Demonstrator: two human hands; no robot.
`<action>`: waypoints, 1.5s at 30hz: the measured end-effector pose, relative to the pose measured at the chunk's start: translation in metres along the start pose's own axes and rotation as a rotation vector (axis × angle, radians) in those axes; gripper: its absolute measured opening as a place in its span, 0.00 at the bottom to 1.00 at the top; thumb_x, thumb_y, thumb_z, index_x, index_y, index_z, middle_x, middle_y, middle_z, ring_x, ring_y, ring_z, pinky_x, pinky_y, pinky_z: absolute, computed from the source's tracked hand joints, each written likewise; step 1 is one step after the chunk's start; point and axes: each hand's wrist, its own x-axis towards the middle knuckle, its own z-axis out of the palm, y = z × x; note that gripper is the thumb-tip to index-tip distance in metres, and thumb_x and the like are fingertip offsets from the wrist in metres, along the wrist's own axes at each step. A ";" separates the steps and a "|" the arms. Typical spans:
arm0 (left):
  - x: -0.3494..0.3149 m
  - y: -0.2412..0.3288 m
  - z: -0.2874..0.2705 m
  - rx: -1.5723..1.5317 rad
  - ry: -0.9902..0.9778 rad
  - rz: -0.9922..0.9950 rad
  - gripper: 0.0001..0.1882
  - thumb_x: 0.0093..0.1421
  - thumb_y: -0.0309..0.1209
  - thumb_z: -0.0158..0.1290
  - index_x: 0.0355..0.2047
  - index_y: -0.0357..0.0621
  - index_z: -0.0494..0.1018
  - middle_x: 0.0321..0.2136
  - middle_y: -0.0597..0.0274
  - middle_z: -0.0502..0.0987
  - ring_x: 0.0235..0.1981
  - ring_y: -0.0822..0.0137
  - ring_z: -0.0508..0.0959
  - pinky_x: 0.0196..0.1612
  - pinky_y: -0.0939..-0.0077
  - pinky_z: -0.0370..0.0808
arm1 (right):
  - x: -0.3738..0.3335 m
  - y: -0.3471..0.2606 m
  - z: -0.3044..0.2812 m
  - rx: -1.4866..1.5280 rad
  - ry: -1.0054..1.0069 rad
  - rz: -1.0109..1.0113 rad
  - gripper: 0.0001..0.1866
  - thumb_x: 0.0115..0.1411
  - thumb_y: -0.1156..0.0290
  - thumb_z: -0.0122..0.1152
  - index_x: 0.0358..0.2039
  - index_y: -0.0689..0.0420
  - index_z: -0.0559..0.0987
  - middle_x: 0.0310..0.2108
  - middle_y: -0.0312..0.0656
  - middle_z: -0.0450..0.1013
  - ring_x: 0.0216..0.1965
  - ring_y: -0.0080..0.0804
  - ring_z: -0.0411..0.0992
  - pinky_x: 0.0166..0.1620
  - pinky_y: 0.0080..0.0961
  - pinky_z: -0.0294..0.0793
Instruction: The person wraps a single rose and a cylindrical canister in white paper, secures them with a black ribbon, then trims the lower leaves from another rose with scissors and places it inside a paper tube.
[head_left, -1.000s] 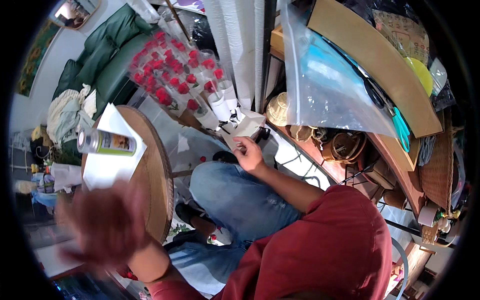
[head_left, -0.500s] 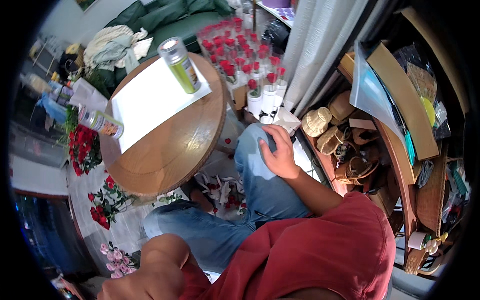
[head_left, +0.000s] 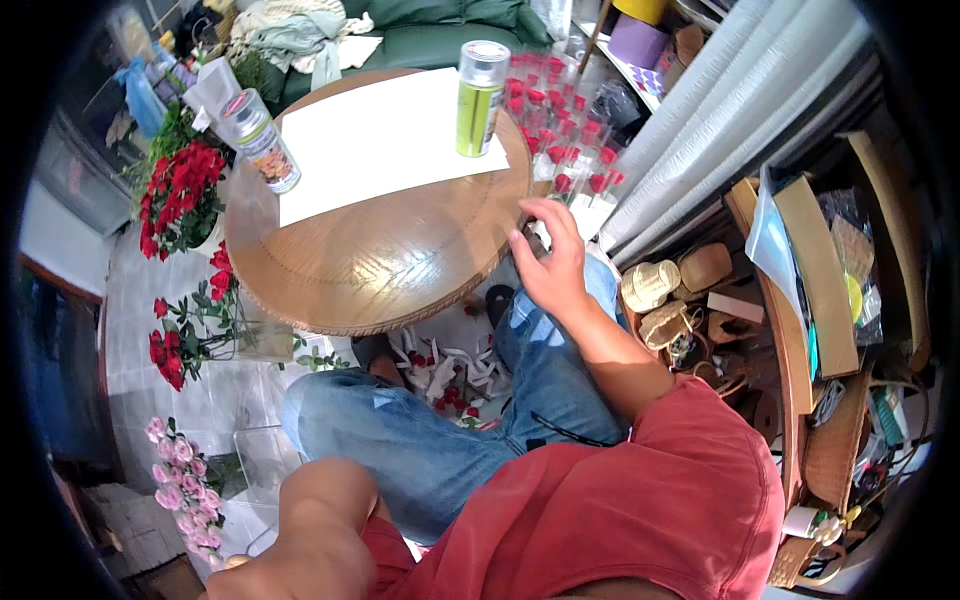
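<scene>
My right hand (head_left: 556, 262) is raised above my right knee, beside the near right edge of the round wooden table (head_left: 400, 262). Its fingers are loosely bent, thumb apart, and it holds nothing. Whether the fingertips touch the table edge I cannot tell. My left forearm (head_left: 318, 535) is bent by my left knee at the lower left, its hand out of the picture. On the table a white sheet (head_left: 375, 135) lies flat. A green spray can (head_left: 478, 105) stands upright on its right end, and another spray can (head_left: 262, 145) stands at its left.
Red roses in clear sleeves (head_left: 560, 130) stand behind the table. Red roses (head_left: 185, 195) and pink roses (head_left: 185, 485) are at the left. Ribbons and rose heads (head_left: 455, 375) lie on the floor below. A shelf with baskets (head_left: 650, 285) is at the right, by a grey curtain (head_left: 730, 110).
My right hand has lifted off my right knee and moved up to the table edge. The view has shifted, showing the table higher in the picture. My left arm stays bent.
</scene>
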 end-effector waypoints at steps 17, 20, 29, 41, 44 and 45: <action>-0.131 0.028 -0.306 1.627 0.960 -0.687 0.37 0.56 0.34 0.68 0.60 0.31 0.65 0.56 0.47 0.72 0.52 0.62 0.75 0.56 0.66 0.73 | 0.149 0.091 0.118 0.198 -0.032 0.304 0.47 0.46 0.60 0.83 0.59 0.65 0.65 0.55 0.56 0.73 0.56 0.45 0.74 0.59 0.40 0.73; -0.141 0.029 -0.324 1.812 0.945 -0.731 0.46 0.54 0.38 0.70 0.66 0.31 0.59 0.62 0.42 0.67 0.62 0.52 0.70 0.64 0.59 0.67 | 0.146 0.083 0.112 0.327 -0.142 0.368 0.43 0.47 0.62 0.82 0.57 0.65 0.67 0.52 0.53 0.76 0.53 0.42 0.76 0.58 0.38 0.74; -0.164 0.019 -0.376 1.669 0.865 -0.698 0.53 0.49 0.35 0.72 0.69 0.31 0.54 0.62 0.39 0.66 0.61 0.52 0.71 0.65 0.64 0.66 | 0.145 0.020 0.057 0.258 -0.462 0.138 0.34 0.47 0.69 0.79 0.55 0.59 0.73 0.45 0.40 0.78 0.46 0.29 0.75 0.53 0.31 0.75; -0.130 -0.009 -0.245 0.367 0.509 -0.976 0.67 0.34 0.41 0.76 0.72 0.34 0.53 0.51 0.62 0.74 0.56 0.65 0.74 0.61 0.70 0.70 | 0.102 -0.002 0.116 0.709 -0.624 0.195 0.36 0.70 0.49 0.56 0.65 0.64 0.59 0.54 0.49 0.72 0.56 0.38 0.70 0.60 0.36 0.70; -0.154 -0.011 -0.232 0.244 0.581 -0.979 0.52 0.39 0.42 0.75 0.62 0.33 0.66 0.50 0.60 0.75 0.52 0.65 0.77 0.55 0.71 0.76 | 0.095 -0.040 0.134 0.725 -0.630 0.173 0.37 0.74 0.46 0.45 0.69 0.63 0.56 0.53 0.48 0.70 0.57 0.35 0.68 0.61 0.32 0.68; -0.161 -0.008 -0.232 0.250 0.585 -0.980 0.52 0.39 0.42 0.75 0.62 0.33 0.66 0.50 0.60 0.75 0.52 0.65 0.77 0.55 0.71 0.76 | 0.092 -0.053 0.139 0.700 -0.624 0.159 0.39 0.75 0.44 0.40 0.73 0.62 0.52 0.54 0.48 0.69 0.58 0.33 0.67 0.63 0.29 0.66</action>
